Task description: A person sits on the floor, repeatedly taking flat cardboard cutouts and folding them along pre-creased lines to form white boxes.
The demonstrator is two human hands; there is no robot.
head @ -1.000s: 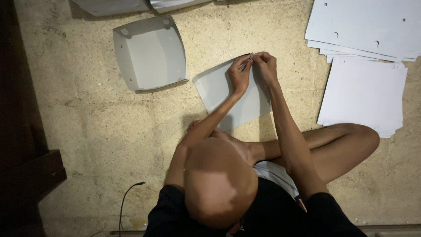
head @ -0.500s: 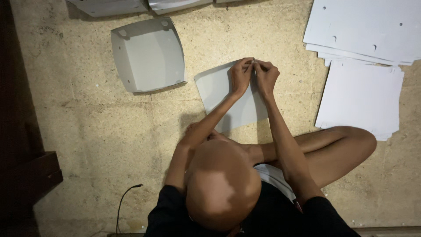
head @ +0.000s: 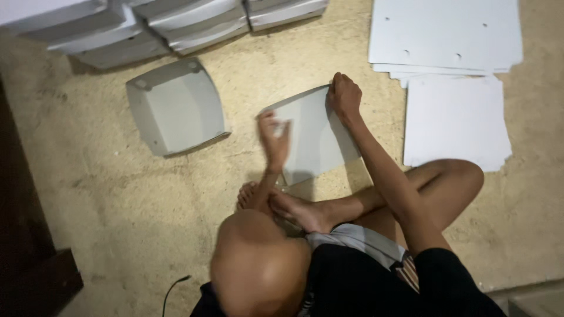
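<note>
I sit cross-legged on a sandy floor with a white cardboard sheet point(head: 314, 141) lying in front of my feet. My right hand point(head: 345, 95) presses and grips the sheet's far corner, where the edge is bent up. My left hand point(head: 274, 137) hovers blurred over the sheet's left edge, with its fingers apart and nothing clearly in them. My head and dark shirt hide the near part of the sheet.
A folded white cardboard tray point(head: 176, 107) lies to the left. Finished trays are stacked point(head: 176, 23) along the far edge. Flat white sheets lie in piles at the far right point(head: 446, 35) and right point(head: 455, 120). Dark furniture point(head: 26, 264) stands at the left, and a black cable point(head: 173, 287) lies nearby.
My left hand has left the sheet's far corner and swung down to the left edge. My right hand stays at that corner. The view has shifted closer.
</note>
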